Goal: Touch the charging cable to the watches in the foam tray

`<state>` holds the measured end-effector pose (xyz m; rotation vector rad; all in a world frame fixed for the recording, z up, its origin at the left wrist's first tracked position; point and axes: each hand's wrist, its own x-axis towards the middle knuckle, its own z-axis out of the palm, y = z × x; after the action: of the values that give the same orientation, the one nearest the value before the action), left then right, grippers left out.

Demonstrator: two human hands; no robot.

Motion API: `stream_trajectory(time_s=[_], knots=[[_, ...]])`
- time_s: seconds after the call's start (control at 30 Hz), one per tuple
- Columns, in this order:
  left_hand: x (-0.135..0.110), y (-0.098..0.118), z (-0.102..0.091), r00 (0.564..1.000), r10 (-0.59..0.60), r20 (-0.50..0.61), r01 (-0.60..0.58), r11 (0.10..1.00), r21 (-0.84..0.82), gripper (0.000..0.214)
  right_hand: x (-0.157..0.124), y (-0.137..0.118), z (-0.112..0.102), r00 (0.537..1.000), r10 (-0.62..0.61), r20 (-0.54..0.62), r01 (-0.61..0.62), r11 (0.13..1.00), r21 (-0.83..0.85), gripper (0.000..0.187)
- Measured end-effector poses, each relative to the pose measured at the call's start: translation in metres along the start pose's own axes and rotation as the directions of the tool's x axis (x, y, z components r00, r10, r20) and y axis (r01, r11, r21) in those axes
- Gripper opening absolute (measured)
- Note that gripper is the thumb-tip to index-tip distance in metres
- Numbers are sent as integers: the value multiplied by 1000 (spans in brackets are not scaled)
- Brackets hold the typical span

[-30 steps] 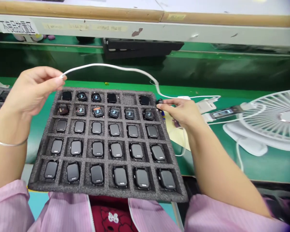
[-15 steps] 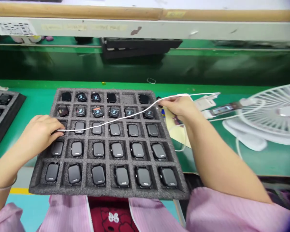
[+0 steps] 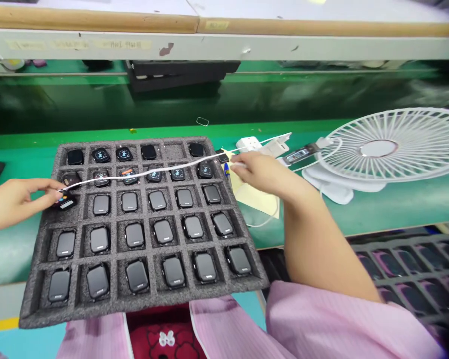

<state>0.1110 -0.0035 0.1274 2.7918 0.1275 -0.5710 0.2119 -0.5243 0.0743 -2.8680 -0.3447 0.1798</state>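
Note:
My left hand [image 3: 26, 202] pinches a black smartwatch [image 3: 66, 202] over the left column of a dark grey foam tray [image 3: 142, 302]. The watch's screen is lit with small coloured spots, and a thin white cable [image 3: 164, 168] runs to its upper edge. This cable stretches across the tray toward my right hand [image 3: 258, 172], whose fingers are pinched together just past the tray's right edge; what they hold is hidden. Rows of black smartwatches sit in the compartments, several in the upper rows with lit faces, those in the lower rows with blank grey faces.
A white fan [image 3: 381, 144] lies to the right, beside a small display device [image 3: 301, 153] and a white plug block [image 3: 277, 146]. Yellow paper [image 3: 258, 199] and a blue cap [image 3: 227, 169] are near my right hand. Another tray [image 3: 407, 269] shows lower right.
My left hand has lifted the watch into view from its compartment, with the cable at it. The camera view has shifted right, so the tray appears farther left.

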Motion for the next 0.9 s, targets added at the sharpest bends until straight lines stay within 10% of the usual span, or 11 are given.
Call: stream_trajectory(time_s=[0.13,0.33,0.5,0.73,0.9], knots=[[10,-10,1,993,22,114,-6,990,-139,107,-40,-5,1,921,-379,-88,388,879,277,29],[19,-22,4,988,47,144,-32,994,-107,114,-57,-16,20,817,-567,-104,575,788,220,31],[17,-8,0,989,81,127,-66,991,-116,118,-48,-22,18,828,-561,2,560,827,53,30],[8,8,-4,959,227,167,-208,970,-125,117,-31,-14,-4,935,-302,187,192,873,447,61],[4,7,-2,933,311,182,-291,948,-130,67,-20,-14,-7,887,-261,382,110,921,375,73]])
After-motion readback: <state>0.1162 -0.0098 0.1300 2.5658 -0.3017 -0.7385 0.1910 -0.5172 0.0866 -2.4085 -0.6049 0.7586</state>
